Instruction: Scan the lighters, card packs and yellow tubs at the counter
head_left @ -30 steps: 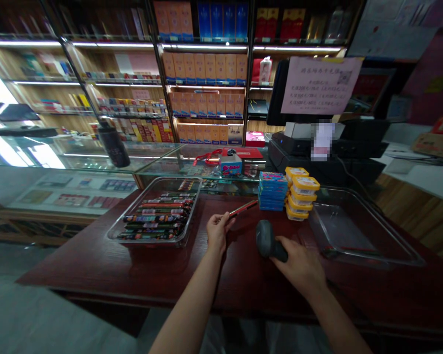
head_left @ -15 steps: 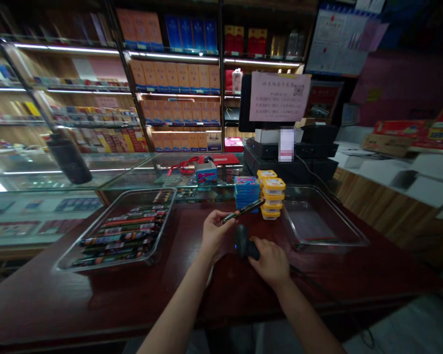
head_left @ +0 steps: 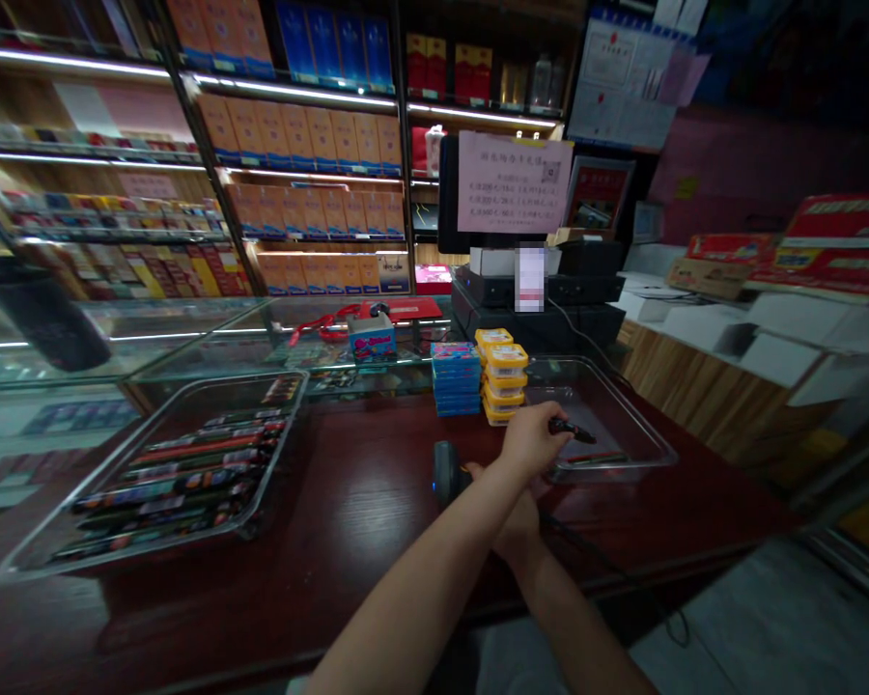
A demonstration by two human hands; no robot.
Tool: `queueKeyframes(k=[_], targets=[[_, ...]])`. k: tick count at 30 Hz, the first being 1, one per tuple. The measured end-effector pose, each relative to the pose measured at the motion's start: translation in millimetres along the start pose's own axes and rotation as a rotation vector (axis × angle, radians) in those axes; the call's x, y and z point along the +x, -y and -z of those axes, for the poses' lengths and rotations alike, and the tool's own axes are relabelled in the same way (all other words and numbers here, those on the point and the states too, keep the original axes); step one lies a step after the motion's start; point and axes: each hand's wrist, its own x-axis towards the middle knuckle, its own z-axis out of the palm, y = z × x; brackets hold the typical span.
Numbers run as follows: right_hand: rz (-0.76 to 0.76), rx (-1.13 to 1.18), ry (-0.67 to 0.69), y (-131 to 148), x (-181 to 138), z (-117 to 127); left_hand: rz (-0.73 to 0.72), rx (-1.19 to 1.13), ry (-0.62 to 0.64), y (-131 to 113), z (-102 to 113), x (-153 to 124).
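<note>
My left hand (head_left: 532, 436) reaches across my right arm and pinches a thin red and dark stick-shaped packet (head_left: 574, 430) over the clear plastic tray on the right (head_left: 644, 434). Another packet (head_left: 594, 458) lies inside that tray. My right hand (head_left: 516, 512), mostly hidden under the left forearm, grips a black handheld barcode scanner (head_left: 445, 471) resting on the dark red counter (head_left: 377, 521). A second clear tray (head_left: 58, 560) on the left holds several of the same stick packets (head_left: 181, 470).
A stack of blue boxes (head_left: 455, 378) and a stack of yellow-lidded tubs (head_left: 503, 375) stand between the trays. Behind are a cash register with a pink notice (head_left: 513, 181), a glass display case (head_left: 188, 333) and shelves of cartons. The scanner's cable (head_left: 608, 569) runs off the counter's right edge.
My left hand has carried the stick packet from above the scanner rightward, crossing over my right arm to the right tray. The view has swung right. The right hand stays on the scanner.
</note>
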Motion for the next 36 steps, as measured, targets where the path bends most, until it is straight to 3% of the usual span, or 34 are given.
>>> queueKeyframes(k=[7, 12, 18, 25, 31, 36], targets=[[0.016, -0.006, -0.059, -1.9, -1.8, -5.4, -0.160, 0.384, 0.296, -4.6, -6.6, 15.0], [0.005, -0.014, -0.051, -4.5, -5.3, -11.9, -0.239, 0.456, 0.383, -5.7, -3.4, 17.2], [-0.024, -0.036, 0.015, -0.6, -2.4, -5.9, -0.209, 0.331, 0.268, 0.0, 9.2, 10.7], [-0.105, -0.054, 0.066, 11.8, 0.0, 12.2, -0.174, 0.268, 0.155, 7.0, 44.8, -17.8], [-0.086, 0.003, 0.073, 17.3, -2.3, 27.2, -0.122, 0.298, 0.035, 12.1, 89.8, -62.0], [-0.055, 0.050, 0.089, 14.9, -6.2, 24.8, -0.062, 0.426, -0.041, 21.8, 144.6, -106.4]])
